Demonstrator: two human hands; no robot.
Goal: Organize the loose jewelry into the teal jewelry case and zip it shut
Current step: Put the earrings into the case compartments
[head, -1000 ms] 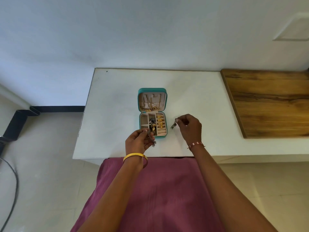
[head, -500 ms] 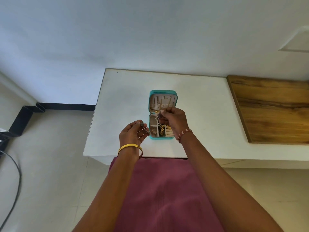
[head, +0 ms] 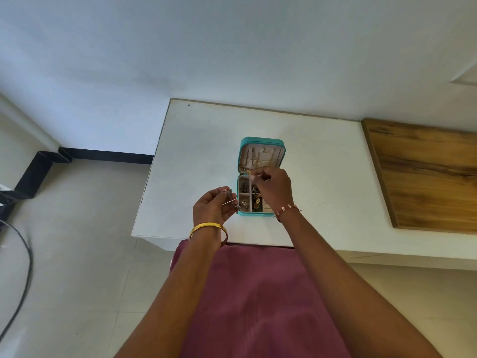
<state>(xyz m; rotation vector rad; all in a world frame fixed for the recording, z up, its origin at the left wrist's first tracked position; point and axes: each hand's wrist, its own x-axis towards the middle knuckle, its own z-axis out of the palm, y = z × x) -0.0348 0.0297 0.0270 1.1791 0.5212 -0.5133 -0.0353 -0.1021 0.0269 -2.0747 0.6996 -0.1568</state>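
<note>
Teal jewelry case (head: pixel 262 143) lies open at frame centre on white table (head: pixel 196 156). Left hand (head: pixel 210 209) pinches dark jewelry piece (head: pixel 232 201) beside it. Right hand (head: pixel 276 188), fingers curled over the compartments, pinches a small item, too small to identify.

You are wearing the only camera on your head, and it is looking forward and steeply down from above. It is facing the white table (head: pixel 206 156) pushed against the pale wall (head: pixel 180 47), with your own lap and both forearms running up from the bottom edge. The wide lens is bending the table edges and the floor (head: pixel 64 254) at the left. The open teal jewelry case (head: pixel 262 143) is sitting near the middle of the frame, small, at arm's reach. No second view is sharing this scene.
</note>
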